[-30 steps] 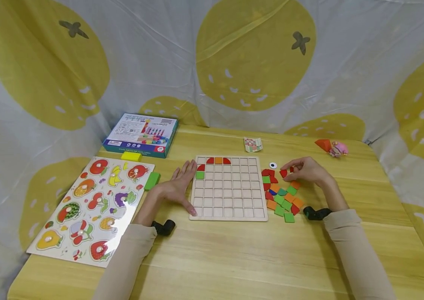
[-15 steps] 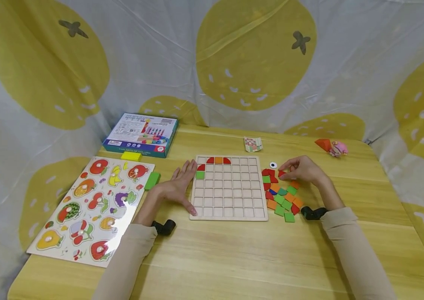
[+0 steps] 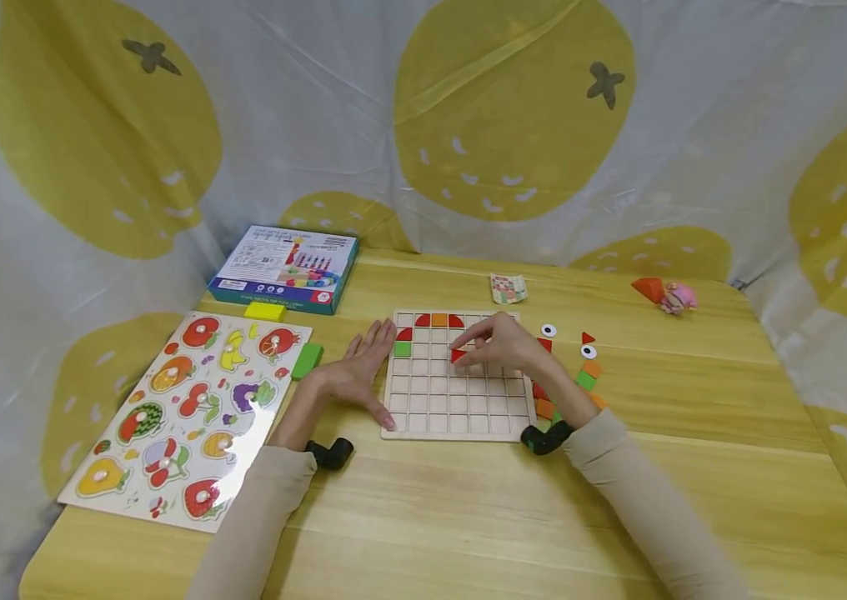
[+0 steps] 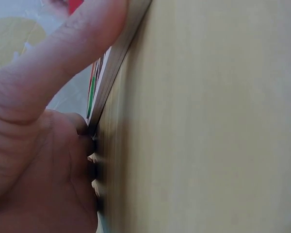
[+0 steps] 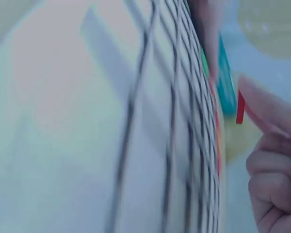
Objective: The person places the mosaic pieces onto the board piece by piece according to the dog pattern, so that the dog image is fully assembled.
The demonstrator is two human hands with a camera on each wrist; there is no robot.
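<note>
the right hand point(image 3: 504, 343) pinches a small flat red piece point(image 3: 458, 356) over the pale square wooden grid board point(image 3: 438, 404); the left hand point(image 3: 352, 377), fingers spread, touches its left edge!

There is lots of room on the table point(image 3: 453, 508) in front of the grid board point(image 3: 438, 406); the left hand point(image 3: 354, 375) blocks the board's left edge; the right hand point(image 3: 502, 343) and right sleeve point(image 3: 649, 504) block the way in from the right

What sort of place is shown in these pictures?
Perhaps a play or learning corner, possibly staged: a square, pale wooden grid board holding red, orange and green tiles, a white rectangular fruit-picture puzzle board, and a white curtain printed with large yellow fruits.
</note>
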